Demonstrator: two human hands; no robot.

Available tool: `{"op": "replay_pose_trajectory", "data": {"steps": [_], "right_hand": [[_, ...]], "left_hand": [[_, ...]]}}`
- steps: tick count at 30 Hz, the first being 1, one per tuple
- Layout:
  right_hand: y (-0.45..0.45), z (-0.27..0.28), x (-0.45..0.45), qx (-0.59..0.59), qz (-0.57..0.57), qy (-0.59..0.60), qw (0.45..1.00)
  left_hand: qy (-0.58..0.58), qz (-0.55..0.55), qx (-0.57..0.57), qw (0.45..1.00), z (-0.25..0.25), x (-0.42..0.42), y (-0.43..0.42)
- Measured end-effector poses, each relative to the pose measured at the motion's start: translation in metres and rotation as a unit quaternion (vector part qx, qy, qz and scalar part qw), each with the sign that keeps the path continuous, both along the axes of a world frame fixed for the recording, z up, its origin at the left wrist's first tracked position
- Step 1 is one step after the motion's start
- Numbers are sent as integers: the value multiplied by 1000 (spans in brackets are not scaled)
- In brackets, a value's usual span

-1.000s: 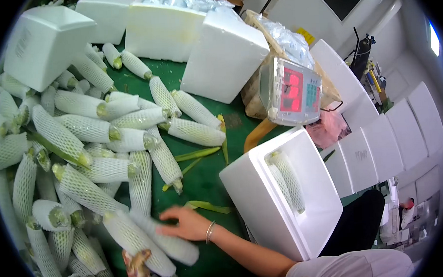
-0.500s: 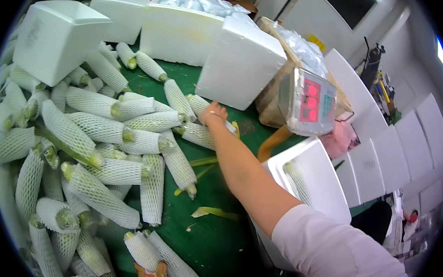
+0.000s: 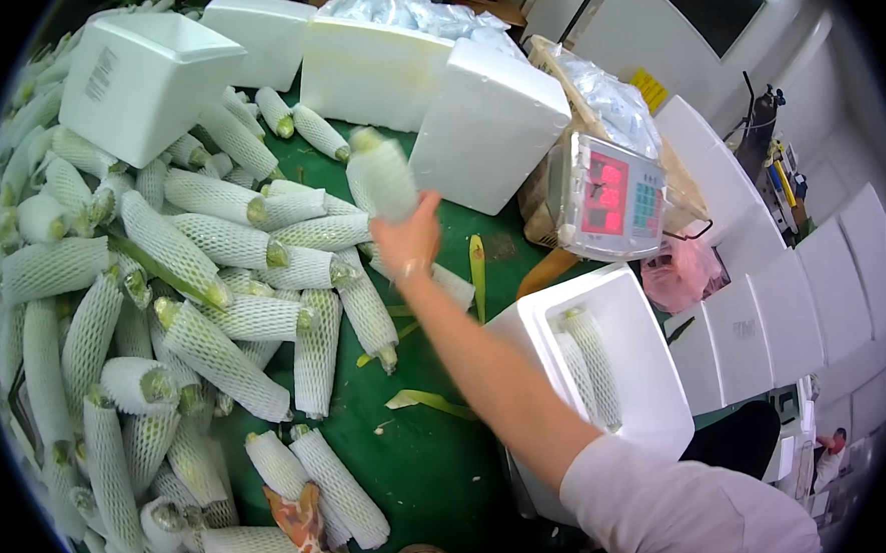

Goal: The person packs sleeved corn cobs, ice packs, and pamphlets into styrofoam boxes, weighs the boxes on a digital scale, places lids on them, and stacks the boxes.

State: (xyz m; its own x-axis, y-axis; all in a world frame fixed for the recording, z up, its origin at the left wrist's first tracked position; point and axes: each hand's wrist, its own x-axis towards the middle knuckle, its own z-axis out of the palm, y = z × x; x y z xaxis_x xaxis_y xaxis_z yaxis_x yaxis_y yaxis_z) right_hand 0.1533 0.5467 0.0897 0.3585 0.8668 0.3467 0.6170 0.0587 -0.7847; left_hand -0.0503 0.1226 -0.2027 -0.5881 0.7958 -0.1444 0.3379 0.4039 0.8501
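My right hand (image 3: 408, 240) is closed around a pale green vegetable in a white foam net sleeve (image 3: 386, 175), lifted off the green table and blurred by motion. Low in the view, my left hand (image 3: 300, 519), covered in orange and white patches, grips the lower part of another net-sleeved vegetable (image 3: 275, 463). Right beside it lies a similar sleeved vegetable (image 3: 342, 487). Under my right forearm, part of one more sleeved piece (image 3: 452, 287) shows. To the right, an open white foam box (image 3: 653, 366) holds sleeved vegetables (image 3: 593, 364).
A large heap of net-sleeved vegetables (image 3: 227, 323) covers the left side. White foam boxes (image 3: 148, 92) stand along the back. A scale with a lit red display (image 3: 614, 197) stands beyond the open box. Loose leaf strips (image 3: 432, 405) lie on the green tabletop (image 3: 422, 458).
My right hand has lifted a net-sleeved vegetable from the tabletop, rising toward the back. My left hand still grips its vegetable. The view has shifted slightly.
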Motion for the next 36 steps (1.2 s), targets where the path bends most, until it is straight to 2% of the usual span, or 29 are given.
{"op": "replay_pose_trajectory", "data": {"steps": [1, 2, 3, 4, 5, 6, 8, 9, 10, 11, 13, 16, 18, 20, 21, 22, 24, 25, 27, 28, 29, 30, 31, 33, 34, 35, 36], "right_hand": [[-31, 1, -7, 69, 109, 70, 989], [-66, -3, -11, 127, 208, 40, 969], [-100, -8, -9, 59, 318, 12, 946], [-123, -22, -4, 20, 432, -57, 900], [-135, -25, -2, -92, 543, -123, 826], [-141, -26, 0, -174, 631, -176, 735], [-115, -44, -6, -32, 561, -131, 817], [-89, -42, -7, -54, 421, 39, 904], [-51, -36, -10, -72, 265, 204, 940], [-16, -27, -9, 2, 104, 119, 987], [52, -38, -9, -18, 1, -78, 997], [121, -72, 4, -207, -20, -212, 955], [141, -77, 15, -309, -1, -109, 945], [147, -85, 17, -389, 77, -99, 912], [155, -99, 22, -354, 90, -105, 925], [166, -106, 28, -385, 135, -76, 910], [153, -73, 29, -397, 112, -83, 907], [155, -72, 33, -397, 93, -54, 912], [159, -70, 41, -394, 53, 3, 918], [153, -66, 42, -373, 77, 90, 920], [142, -56, 41, -347, 101, 176, 916], [127, -49, 40, -322, 123, 260, 902], [111, -45, 35, -281, 135, 296, 903], [79, -35, 20, -222, 100, 128, 961], [57, -29, 8, -145, 145, 247, 947], [32, -20, -8, -63, 188, 361, 911], [4, -5, -21, -77, 256, 237, 934]], "left_hand": [[-137, 11, 72, 988, 2, -1, 5], [-190, 15, 86, 978, 5, -2, -1], [-243, 22, 98, 965, 7, -3, -7], [-214, 21, 66, 974, 6, -8, -5], [-186, 18, 32, 982, 5, -11, -4], [-220, 26, 49, 974, 26, -5, 3], [-288, 43, 82, 953, 70, 9, 17], [-327, 58, 129, 935, 65, 13, 16], [-195, 43, 138, 970, 50, 17, 10], [-55, 44, 137, 988, 34, 21, 4], [207, 21, 70, 976, 39, 29, 11], [94, 41, -20, 995, 169, 58, 69], [54, 41, -102, 992, 166, 57, 71], [37, 40, -173, 983, 120, 49, 53], [17, 48, -171, 984, 136, 52, 59], [87, 50, -165, 981, 139, 52, 57], [220, 51, -140, 964, 134, 58, 63], [223, 21, -100, 969, 99, 50, 43], [137, 46, -92, 985, 108, 54, 49], [95, 64, -84, 990, 117, 54, 55], [186, 48, -106, 976, 132, 56, 59], [191, 55, -91, 976, 130, 57, 56], [195, 64, -78, 976, 121, 57, 54], [164, 57, -44, 984, 102, 52, 45], [373, 44, -51, 926, 59, 46, 41], [180, 64, -13, 981, 74, 47, 37], [102, 71, -7, 992, 79, 49, 43]]}}
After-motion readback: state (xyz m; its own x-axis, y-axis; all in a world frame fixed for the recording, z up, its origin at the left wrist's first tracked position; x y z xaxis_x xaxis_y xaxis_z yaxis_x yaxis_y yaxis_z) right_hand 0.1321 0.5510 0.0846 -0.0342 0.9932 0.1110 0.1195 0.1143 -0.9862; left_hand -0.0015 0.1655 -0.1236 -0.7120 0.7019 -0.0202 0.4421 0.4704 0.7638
